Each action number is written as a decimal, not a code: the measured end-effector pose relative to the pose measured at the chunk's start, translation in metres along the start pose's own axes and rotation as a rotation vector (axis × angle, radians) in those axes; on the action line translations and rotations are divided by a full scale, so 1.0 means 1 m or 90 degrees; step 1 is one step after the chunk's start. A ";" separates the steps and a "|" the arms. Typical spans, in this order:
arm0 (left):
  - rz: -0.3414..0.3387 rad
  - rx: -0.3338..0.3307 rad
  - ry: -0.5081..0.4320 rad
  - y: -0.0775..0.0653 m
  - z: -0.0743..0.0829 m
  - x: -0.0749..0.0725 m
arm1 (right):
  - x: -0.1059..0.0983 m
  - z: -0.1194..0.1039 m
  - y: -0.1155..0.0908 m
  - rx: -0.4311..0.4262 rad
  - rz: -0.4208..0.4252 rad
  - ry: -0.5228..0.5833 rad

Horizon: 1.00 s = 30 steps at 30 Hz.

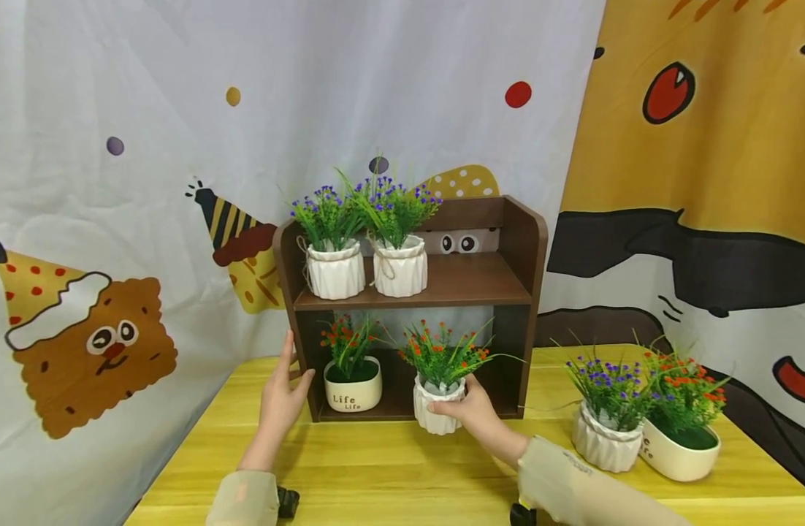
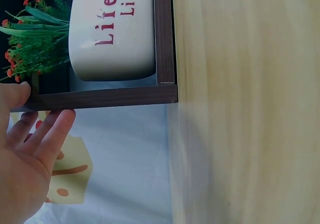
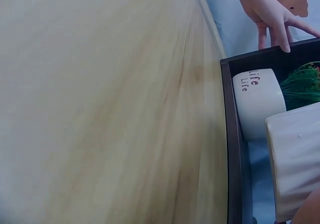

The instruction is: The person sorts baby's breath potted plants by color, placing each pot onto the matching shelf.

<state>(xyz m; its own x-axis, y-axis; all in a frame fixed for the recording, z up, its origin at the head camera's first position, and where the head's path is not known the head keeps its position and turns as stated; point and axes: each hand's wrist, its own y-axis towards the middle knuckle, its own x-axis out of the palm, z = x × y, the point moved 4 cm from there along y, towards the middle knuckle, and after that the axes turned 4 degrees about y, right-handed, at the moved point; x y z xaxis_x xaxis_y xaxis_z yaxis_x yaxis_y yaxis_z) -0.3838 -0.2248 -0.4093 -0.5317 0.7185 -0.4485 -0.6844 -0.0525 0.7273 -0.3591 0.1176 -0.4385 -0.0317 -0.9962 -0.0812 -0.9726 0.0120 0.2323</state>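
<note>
My right hand (image 1: 473, 410) grips a ribbed white flowerpot (image 1: 434, 420) with red flowers and grass blades, at the front of the small brown shelf's lower tier. In the right wrist view the flowerpot (image 3: 296, 156) covers part of the compartment; only a bit of the hand shows there. My left hand (image 1: 280, 400) touches the left side panel of the shelf (image 1: 412, 300), fingers extended along its outside and thumb by its front edge. Beside that panel, inside the lower tier, stands a cream "Life" pot (image 1: 353, 387) with red flowers.
Two white pots (image 1: 337, 274) with purple flowers stand on the upper tier. On the yellow wooden table (image 1: 350, 475), right of the shelf, are a ribbed white pot (image 1: 606, 442) with purple flowers and a cream pot (image 1: 685, 456) with red ones. A printed curtain (image 1: 146, 219) hangs behind.
</note>
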 end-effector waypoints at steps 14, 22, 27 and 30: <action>-0.006 -0.006 0.000 0.001 -0.002 0.001 | 0.017 0.005 0.024 -0.009 -0.018 0.021; -0.004 -0.002 -0.002 -0.001 0.000 0.002 | 0.028 0.013 0.034 -0.032 -0.024 0.029; -0.012 -0.014 -0.005 -0.001 -0.002 0.002 | 0.034 0.015 0.041 -0.036 -0.028 0.034; -0.012 -0.022 -0.007 0.000 -0.003 0.001 | 0.038 0.015 0.047 -0.031 -0.026 0.030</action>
<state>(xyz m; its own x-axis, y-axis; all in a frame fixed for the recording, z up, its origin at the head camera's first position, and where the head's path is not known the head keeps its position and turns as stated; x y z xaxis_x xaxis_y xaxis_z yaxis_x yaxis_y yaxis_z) -0.3855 -0.2256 -0.4116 -0.5137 0.7270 -0.4555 -0.7106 -0.0630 0.7008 -0.4091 0.0812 -0.4454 0.0196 -0.9987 -0.0466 -0.9604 -0.0317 0.2767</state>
